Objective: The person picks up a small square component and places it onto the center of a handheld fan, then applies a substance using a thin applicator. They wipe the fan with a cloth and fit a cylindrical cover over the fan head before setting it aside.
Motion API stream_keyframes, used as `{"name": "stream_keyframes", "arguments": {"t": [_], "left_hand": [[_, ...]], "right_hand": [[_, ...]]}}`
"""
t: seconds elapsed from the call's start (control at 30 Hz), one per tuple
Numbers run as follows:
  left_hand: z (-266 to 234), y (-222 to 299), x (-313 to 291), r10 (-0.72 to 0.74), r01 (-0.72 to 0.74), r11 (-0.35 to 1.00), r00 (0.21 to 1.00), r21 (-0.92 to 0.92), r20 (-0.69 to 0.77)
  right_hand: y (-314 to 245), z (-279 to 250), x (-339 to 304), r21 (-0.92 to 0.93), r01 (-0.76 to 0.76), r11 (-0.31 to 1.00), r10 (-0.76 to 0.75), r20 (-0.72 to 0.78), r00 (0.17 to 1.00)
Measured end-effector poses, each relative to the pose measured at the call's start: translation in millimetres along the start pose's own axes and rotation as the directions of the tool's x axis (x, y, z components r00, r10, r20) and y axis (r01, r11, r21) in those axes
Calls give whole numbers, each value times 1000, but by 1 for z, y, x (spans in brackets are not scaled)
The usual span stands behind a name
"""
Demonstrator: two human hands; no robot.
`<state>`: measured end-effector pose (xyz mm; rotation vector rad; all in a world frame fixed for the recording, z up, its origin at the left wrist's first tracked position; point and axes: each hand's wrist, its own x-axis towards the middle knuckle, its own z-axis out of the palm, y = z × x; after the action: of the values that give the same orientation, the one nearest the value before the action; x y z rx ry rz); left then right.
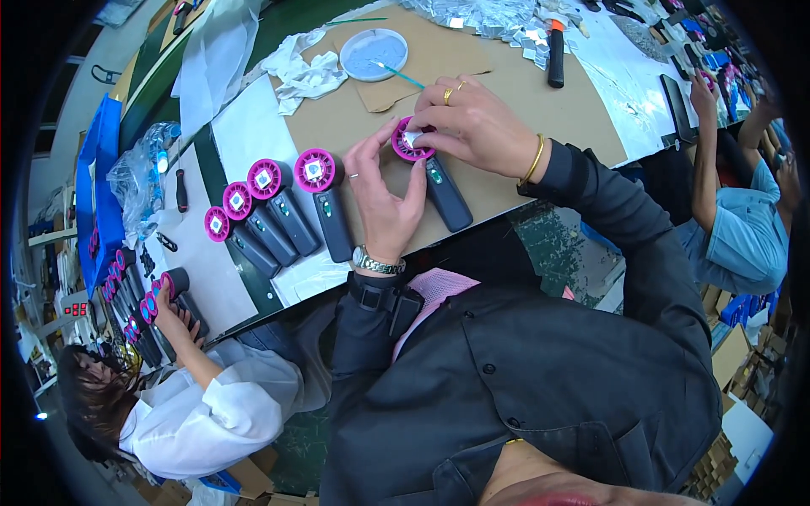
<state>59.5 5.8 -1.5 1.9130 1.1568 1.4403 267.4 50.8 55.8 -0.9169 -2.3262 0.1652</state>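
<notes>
A dark grey hair dryer (449,198) with a magenta slotted ring lies on brown cardboard in front of me. My left hand (384,190) is curled about its round head, fingers on the left side and thumb below. My right hand (477,122) bends over the ring from the right, its fingertips pinching a small white piece (412,138) against the ring's face. Left of my left hand, several similar dryers (315,170) lie in a row, each with a white square at the ring's centre.
Beyond my hands stand a round dish (374,56) with a thin green stick (400,76), a crumpled white cloth (305,71) and a pile of small silvery squares (498,18). A black-handled tool (556,55) lies right. Co-workers sit left (211,405) and right (742,211).
</notes>
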Motion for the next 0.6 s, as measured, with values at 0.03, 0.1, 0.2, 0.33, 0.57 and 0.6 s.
{"name": "stream_keyframes", "arguments": {"t": [0.03,0.1,0.2,0.33,0.57,0.6], "left_hand": [[-1,0,0,4,-4,1000,1000,12,6],[-1,0,0,6,-7,1000,1000,21,13],[-2,0,1,-3,3,1000,1000,25,23],[-3,3,3,-7,6,998,1000,60,19],[2,-3,-2,-101,103,987,995,-121,22],[3,-4,-2,-104,105,983,994,-148,20]], "right_hand": [[1,2,-1,27,-21,999,21,-16,1000],[1,6,-4,54,-42,998,44,-31,999],[-1,10,-7,90,-91,992,96,-51,994],[0,7,-2,125,-83,989,87,-26,996],[-12,8,-11,298,-377,877,377,60,924],[-15,7,-12,325,-470,821,470,84,878]]}}
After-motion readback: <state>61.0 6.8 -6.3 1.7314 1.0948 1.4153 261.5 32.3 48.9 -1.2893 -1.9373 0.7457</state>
